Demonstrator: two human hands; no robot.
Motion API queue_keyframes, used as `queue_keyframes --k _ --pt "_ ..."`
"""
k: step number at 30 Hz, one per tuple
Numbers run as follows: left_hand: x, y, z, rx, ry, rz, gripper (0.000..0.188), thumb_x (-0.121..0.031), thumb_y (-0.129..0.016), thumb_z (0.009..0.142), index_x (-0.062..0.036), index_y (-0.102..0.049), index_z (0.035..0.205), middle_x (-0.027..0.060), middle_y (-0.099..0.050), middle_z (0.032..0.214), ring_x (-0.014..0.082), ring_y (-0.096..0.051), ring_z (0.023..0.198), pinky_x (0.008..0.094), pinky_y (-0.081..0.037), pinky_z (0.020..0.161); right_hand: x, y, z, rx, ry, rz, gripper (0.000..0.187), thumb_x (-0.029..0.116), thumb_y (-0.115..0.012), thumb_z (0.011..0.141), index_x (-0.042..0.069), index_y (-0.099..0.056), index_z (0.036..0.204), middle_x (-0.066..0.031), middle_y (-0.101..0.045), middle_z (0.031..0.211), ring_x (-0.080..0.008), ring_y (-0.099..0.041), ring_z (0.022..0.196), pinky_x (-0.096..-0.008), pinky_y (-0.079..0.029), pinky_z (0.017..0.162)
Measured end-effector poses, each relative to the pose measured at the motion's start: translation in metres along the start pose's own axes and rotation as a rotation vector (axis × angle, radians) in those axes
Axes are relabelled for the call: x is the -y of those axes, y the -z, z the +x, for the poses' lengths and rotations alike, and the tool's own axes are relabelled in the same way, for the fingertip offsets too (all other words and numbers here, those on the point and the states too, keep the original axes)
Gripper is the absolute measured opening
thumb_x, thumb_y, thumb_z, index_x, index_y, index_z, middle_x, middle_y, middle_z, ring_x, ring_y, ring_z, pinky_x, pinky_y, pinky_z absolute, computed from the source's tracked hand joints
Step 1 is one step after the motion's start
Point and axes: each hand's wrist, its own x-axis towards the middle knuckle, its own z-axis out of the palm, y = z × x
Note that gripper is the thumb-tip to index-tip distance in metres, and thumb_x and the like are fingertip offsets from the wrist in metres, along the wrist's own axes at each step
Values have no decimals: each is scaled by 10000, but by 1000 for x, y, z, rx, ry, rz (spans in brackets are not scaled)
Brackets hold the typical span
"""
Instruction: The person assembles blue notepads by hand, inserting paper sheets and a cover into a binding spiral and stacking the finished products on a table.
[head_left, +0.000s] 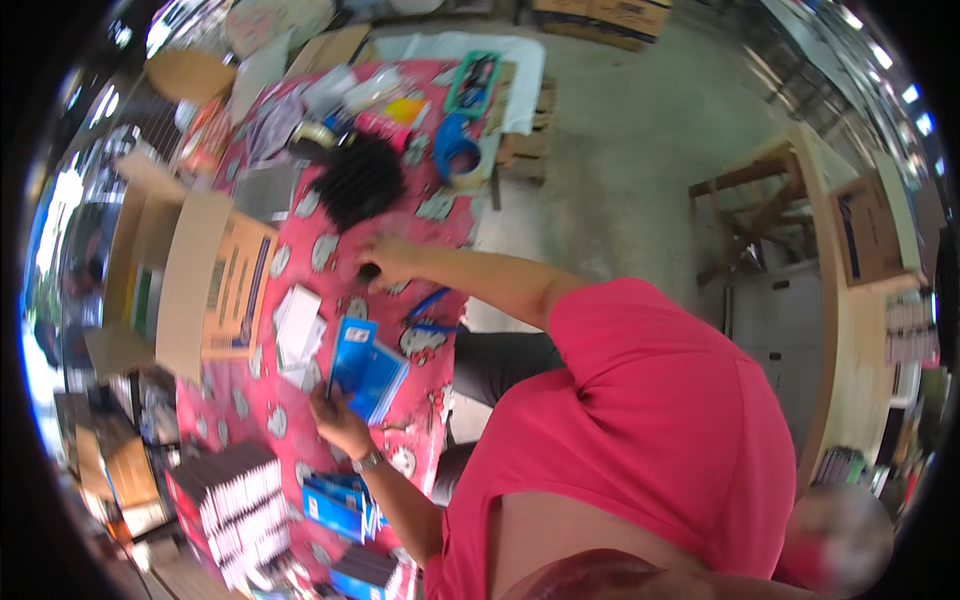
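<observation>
My left hand [340, 422], with a watch at its wrist, grips the near end of a flat blue packet [352, 352] with a small white label. Just beside it, more flat blue packets [385, 385] lie on the pink patterned tablecloth [320, 450]. My right hand [388, 262] is curled over the table around a small dark round thing, which I cannot make out. Close to that hand is a bundle of black slender pieces [358, 182]. White cards or papers [298, 325] lie in a loose pile next to the held packet. Blue slender items [430, 305] rest near my right forearm.
An open cardboard box [235, 290] stands beyond the papers. Dark-covered stacks [230, 500] and blue packets [340, 505] stand to the left of my left arm. A blue tape dispenser [458, 150] and a teal basket [474, 85] sit past my right hand.
</observation>
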Motion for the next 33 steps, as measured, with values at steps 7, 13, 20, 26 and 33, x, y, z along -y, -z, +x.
queue_keyframes --k 7,13,20,26,33 --pt "4 18 -9 -118 177 287 385 -281 -533 1000 91 -587 1080 184 -676 919 207 -654 581 289 -515 455 63 -2 -114 55 62 -127 635 438 -623 842 89 -479 1353 -190 -450 1381 -393 -419 1282 -532 -337 1058" --pt "-5 -7 -15 -115 -127 277 287 -207 -564 981 5 -535 1171 177 -678 920 192 -664 594 268 -558 450 60 1 -128 96 14 -154 688 362 -692 791 90 -448 1373 -187 -507 1239 -374 -480 1189 -479 -391 1008" --pt "13 5 -11 -126 -31 206 353 -276 -515 999 61 -544 1102 209 -664 935 251 -681 669 322 -618 498 131 56 -103 -91 78 389 737 355 -671 804 70 -376 1416 -198 -507 1144 -385 -509 1060 -480 -429 917" --pt "7 -2 -16 -127 -48 293 351 -230 -490 1008 84 -582 1136 234 -662 1062 317 -693 872 346 -617 619 178 42 -90 14 333 428 637 327 -703 709 52 -527 1257 -175 -527 1186 -361 -513 1077 -473 -427 916" --pt "60 7 -9 -156 -130 297 332 -178 -541 973 53 -585 1208 238 -665 1053 327 -686 840 393 -552 663 186 20 -77 19 401 268 596 319 -725 649 67 -577 1169 -120 -577 1134 -314 -521 1063 -436 -415 913"
